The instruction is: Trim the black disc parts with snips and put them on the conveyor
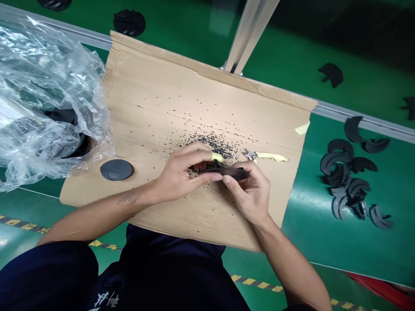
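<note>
Part (pixel 227 172) held edge-on by left hand (pixel 178 172) and right hand (pixel 251 194), long axis left-right.

Over the middle of the cardboard sheet (pixel 194 108): dark flat part (pixel 231 172), pinched between left hand (pixel 180 172) and right hand (pixel 251 192), largely covered by both; shape not readable.
On the sheet just beyond the hands: black specks (pixel 214 144), too small to identify.
Left of the sheet: plastic bag (pixel 42 95), cut by the picture's edge; dark contents blurred through the film.
Beyond the sheet's far left corner: round black piece (pixel 54 3), clipped at the top edge.
Right of the sheet: black offcut (pixel 410 107), clipped at the right edge.
Below the sheet's near right corner: red object (pixel 382 287), cut off, unidentifiable.
</note>
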Demonstrator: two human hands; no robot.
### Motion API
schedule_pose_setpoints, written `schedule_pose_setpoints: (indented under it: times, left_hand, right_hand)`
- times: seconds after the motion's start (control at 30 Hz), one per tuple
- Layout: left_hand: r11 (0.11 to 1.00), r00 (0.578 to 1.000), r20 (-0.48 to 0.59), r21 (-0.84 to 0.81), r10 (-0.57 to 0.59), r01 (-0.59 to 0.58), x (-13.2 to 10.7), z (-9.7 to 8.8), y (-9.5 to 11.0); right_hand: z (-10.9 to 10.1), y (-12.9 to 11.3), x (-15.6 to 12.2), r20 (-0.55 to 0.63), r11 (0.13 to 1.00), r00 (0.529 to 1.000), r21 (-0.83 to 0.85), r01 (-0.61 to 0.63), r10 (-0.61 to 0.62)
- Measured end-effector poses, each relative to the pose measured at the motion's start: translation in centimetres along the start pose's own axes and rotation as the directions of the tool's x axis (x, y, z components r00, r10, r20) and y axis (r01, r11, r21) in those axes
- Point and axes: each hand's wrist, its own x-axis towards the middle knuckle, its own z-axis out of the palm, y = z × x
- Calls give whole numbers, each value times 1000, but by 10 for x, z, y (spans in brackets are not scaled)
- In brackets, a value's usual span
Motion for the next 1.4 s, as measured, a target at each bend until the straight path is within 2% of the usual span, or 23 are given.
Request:
schedule_pose_setpoints:
  times: [0.17,0.3,0.4,0.53,0.7,0.83,0.93,1.07,1.27,1.4]
  left_hand:
    - [990,990,8,-13,144,-143,1,-4,-3]
    - [975,975,14,-35,222,-221,3,-4,-6]
    - [958,960,21,-60,280,-279,4,-5,-8]
    - [944,943,43,-20,330,-330,6,-6,-9]
    - [926,926,64,33,373,-375,7,-7,-10]
    - [940,935,93,-13,342,-342,7,-10,-8]
    - [956,949,113,-49,294,-290,5,-13,-4]
    - [963,960,83,-40,268,-265,2,-15,-3]
    - [955,945,143,-69,295,-288,2,-14,-7]
    - [962,958,94,-54,272,-267,0,-13,-6]
  right_hand:
    - [-4,3,-1,31,976,982,-114,187,-185]
    - [-6,7,0,78,914,942,-228,335,-325]
    - [-6,9,1,109,871,897,-214,442,-429]
    - [-3,13,3,135,836,860,-204,510,-492]
    - [-1,16,5,130,812,833,-185,554,-538]
    - [0,16,6,152,804,819,-161,573,-553]
    - [1,14,6,167,805,821,-169,569,-546]
    - [1,13,4,182,814,834,-186,549,-521]
    - [-3,13,3,156,831,861,-225,509,-485]
    - [-2,11,3,181,848,863,-175,500,-472]
